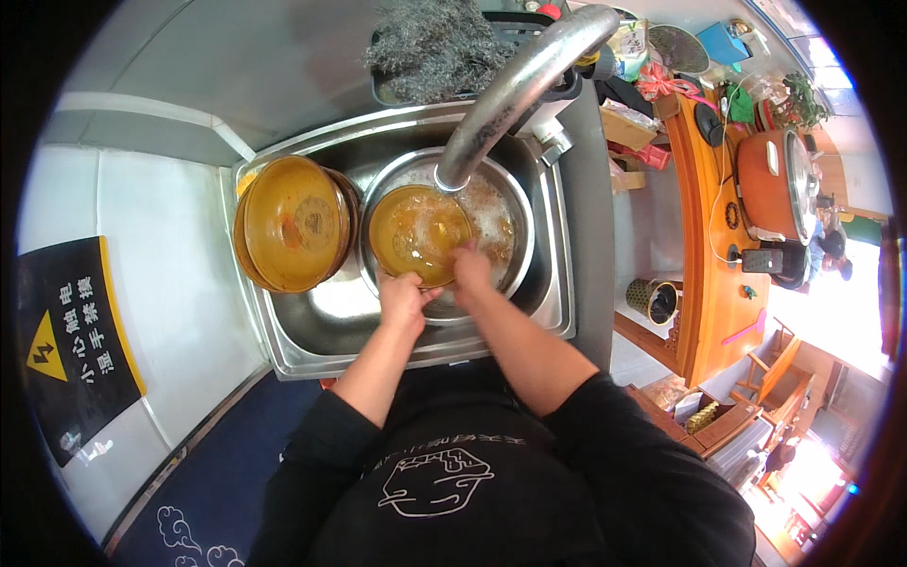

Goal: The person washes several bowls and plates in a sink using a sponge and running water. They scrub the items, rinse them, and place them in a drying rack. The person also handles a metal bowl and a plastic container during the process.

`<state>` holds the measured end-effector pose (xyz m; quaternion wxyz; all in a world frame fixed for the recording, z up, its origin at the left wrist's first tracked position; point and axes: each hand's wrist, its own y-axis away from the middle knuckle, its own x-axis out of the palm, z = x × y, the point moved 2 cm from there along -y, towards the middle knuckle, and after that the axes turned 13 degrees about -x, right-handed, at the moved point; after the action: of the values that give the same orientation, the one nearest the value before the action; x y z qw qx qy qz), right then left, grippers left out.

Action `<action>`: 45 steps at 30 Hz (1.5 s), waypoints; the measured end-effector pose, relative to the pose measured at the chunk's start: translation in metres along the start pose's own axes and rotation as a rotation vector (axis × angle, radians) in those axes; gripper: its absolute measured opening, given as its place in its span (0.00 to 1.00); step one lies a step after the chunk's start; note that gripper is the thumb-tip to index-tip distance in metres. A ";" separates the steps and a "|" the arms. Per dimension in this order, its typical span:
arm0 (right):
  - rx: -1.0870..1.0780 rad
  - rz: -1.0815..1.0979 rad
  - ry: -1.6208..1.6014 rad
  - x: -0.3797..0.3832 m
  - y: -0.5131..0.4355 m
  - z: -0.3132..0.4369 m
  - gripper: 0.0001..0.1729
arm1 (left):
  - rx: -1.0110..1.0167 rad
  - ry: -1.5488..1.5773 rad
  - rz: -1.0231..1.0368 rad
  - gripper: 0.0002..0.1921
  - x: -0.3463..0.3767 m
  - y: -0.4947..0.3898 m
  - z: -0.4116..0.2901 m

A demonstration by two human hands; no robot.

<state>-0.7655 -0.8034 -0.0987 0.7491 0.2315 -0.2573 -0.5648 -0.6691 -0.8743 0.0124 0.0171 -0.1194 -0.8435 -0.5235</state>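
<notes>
A yellow bowl (418, 230) with water in it sits tilted within a round metal basin (525, 191) of sudsy water. My left hand (402, 301) grips the bowl's near rim, thumb towards the right. At the bowl's right rim, my right hand (470, 271) is slightly blurred, its fingers curled over the edge. The curved metal faucet (524, 92) ends directly above the bowl's far right side. Left of the basin, a stack of yellow bowls (294, 220) rests in the stainless steel sink (297, 322); reddish residue marks the top bowl.
Steel-wool-like scouring material (436, 49) fills a dark container behind the sink. A warning sign (85, 340) with writing is on the left wall. To the right, a wooden counter (716, 298) carries an orange cooker (769, 186) and a phone (762, 261); a patterned bin (650, 301) stands beside it.
</notes>
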 end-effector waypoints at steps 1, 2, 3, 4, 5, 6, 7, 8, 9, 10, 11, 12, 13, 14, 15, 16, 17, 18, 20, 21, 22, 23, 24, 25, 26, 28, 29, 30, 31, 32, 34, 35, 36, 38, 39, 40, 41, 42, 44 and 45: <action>0.046 -0.157 -0.174 0.010 0.025 0.007 0.15 | -0.037 0.057 0.024 0.36 -0.011 -0.017 0.023; 0.020 -0.073 -0.091 0.005 0.014 0.008 0.16 | -0.078 0.015 0.056 0.33 -0.007 -0.008 0.020; -0.004 0.004 -0.010 -0.006 -0.003 0.004 0.17 | -0.122 -0.033 0.087 0.30 -0.003 0.000 0.013; -0.021 0.080 0.071 -0.016 -0.016 0.004 0.18 | -0.194 -0.115 0.091 0.26 -0.005 -0.005 0.006; 0.007 0.222 0.222 -0.017 -0.027 0.025 0.15 | -0.258 -0.177 0.078 0.22 -0.016 -0.014 -0.005; 0.039 0.376 0.380 -0.013 -0.037 0.062 0.15 | -0.192 -0.298 0.050 0.18 -0.029 -0.025 -0.021; 0.064 0.519 0.532 -0.011 -0.040 0.083 0.18 | -0.190 -0.390 0.054 0.16 -0.029 -0.022 -0.044; -0.001 0.465 0.542 -0.012 -0.040 0.081 0.18 | -0.210 -0.412 0.133 0.16 -0.033 -0.030 -0.052; -0.059 0.405 0.552 -0.016 -0.040 0.072 0.18 | -0.239 -0.436 0.213 0.15 -0.036 -0.034 -0.051; -0.120 0.343 0.560 -0.017 -0.041 0.062 0.18 | -0.194 -0.319 0.122 0.15 -0.031 -0.029 -0.037; -0.127 0.178 0.414 -0.015 -0.034 0.042 0.14 | -0.141 -0.202 0.037 0.16 -0.019 -0.023 -0.016; -0.129 0.008 0.262 -0.011 -0.013 0.011 0.12 | -0.161 -0.085 0.017 0.18 -0.008 -0.017 0.005; -0.123 -0.154 0.113 -0.011 0.001 -0.008 0.13 | -0.122 0.022 -0.015 0.17 0.004 -0.001 0.016; -0.070 -0.095 0.152 -0.010 0.001 -0.008 0.11 | -0.178 -0.023 0.028 0.18 -0.003 -0.007 0.018; -0.018 -0.038 0.192 -0.012 0.000 -0.005 0.14 | -0.237 -0.068 0.071 0.18 -0.015 -0.014 0.018; 0.033 0.021 0.233 -0.015 -0.002 0.001 0.19 | -0.223 -0.214 0.074 0.18 -0.026 -0.019 0.005; 0.001 0.177 0.347 -0.021 -0.014 0.017 0.18 | -0.208 -0.360 0.078 0.18 -0.036 -0.028 -0.012; -0.035 0.342 0.461 -0.026 -0.033 0.041 0.17 | -0.062 -0.478 0.054 0.17 -0.044 -0.031 -0.034; -0.177 0.486 0.379 -0.021 -0.032 0.056 0.15 | -0.183 -0.525 0.115 0.16 -0.047 -0.028 -0.044; -0.201 0.289 0.409 -0.023 -0.019 0.043 0.15 | -0.159 -0.438 0.067 0.16 -0.040 -0.021 -0.029; -0.232 0.093 0.434 -0.020 -0.004 0.022 0.15 | -0.167 -0.286 0.020 0.16 -0.040 -0.025 -0.001; -0.266 -0.114 0.447 -0.017 0.004 0.001 0.15 | -0.156 -0.119 -0.040 0.16 -0.020 -0.009 0.016; -0.301 -0.174 0.167 -0.019 0.004 -0.030 0.16 | -0.158 -0.112 0.014 0.17 -0.016 -0.009 0.022; -0.232 -0.111 0.294 -0.022 -0.006 -0.036 0.16 | -0.155 -0.083 0.049 0.18 -0.018 -0.013 0.029; -0.162 -0.050 0.420 -0.028 -0.019 -0.036 0.16 | -0.194 -0.177 0.082 0.16 -0.022 -0.019 0.021; -0.169 0.167 0.597 -0.032 -0.032 -0.005 0.16 | -0.179 -0.417 0.090 0.14 -0.042 -0.031 -0.012; -0.209 0.217 0.531 -0.033 -0.036 0.006 0.17 | -0.135 -0.460 0.106 0.12 -0.037 -0.025 -0.035; -0.248 0.269 0.467 -0.033 -0.040 0.013 0.17 | -0.115 -0.386 0.097 0.14 -0.033 -0.023 -0.035; -0.249 0.184 0.459 -0.025 -0.019 0.024 0.17 | -0.100 -0.301 0.075 0.15 -0.031 -0.019 -0.027; -0.252 0.107 0.453 -0.015 0.007 0.037 0.17 | -0.108 -0.188 0.003 0.17 -0.027 -0.012 -0.006; -0.256 -0.089 0.361 0.002 0.045 0.025 0.16 | -0.136 -0.026 0.014 0.23 -0.015 -0.010 0.032; -0.238 -0.035 0.436 -0.005 0.029 0.024 0.15 | -0.123 0.000 0.043 0.21 -0.020 -0.016 0.036; -0.221 0.016 0.513 -0.016 0.012 0.019 0.14 | -0.176 -0.130 0.057 0.20 -0.024 -0.020 0.024; -0.145 0.244 0.585 -0.034 -0.025 0.032 0.13 | -0.086 -0.380 0.050 0.17 -0.038 -0.026 -0.015; -0.085 0.420 0.576 -0.035 -0.033 0.050 0.17 | -0.053 -0.557 0.131 0.17 -0.041 -0.022 -0.042; -0.023 0.420 0.419 -0.033 -0.020 0.064 0.18 | -0.086 -0.493 0.152 0.18 -0.045 -0.023 -0.038; -0.099 0.274 0.521 -0.029 -0.011 0.060 0.14 | -0.117 -0.428 0.173 0.19 -0.048 -0.025 -0.031; -0.174 0.110 0.619 -0.026 0.005 0.050 0.15 | -0.117 -0.316 0.060 0.20 -0.041 -0.016 -0.010; -0.380 -0.170 0.416 -0.024 0.011 -0.006 0.19 | -0.122 -0.123 0.032 0.23 -0.006 0.004 0.024; -0.277 -0.082 0.454 -0.023 0.007 -0.010 0.19 | -0.132 -0.114 0.043 0.23 -0.008 0.005 0.024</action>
<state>-0.7590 -0.7786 -0.1046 0.7886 0.2578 0.0067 -0.5582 -0.6577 -0.8522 0.0048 -0.0276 -0.1679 -0.8039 -0.5700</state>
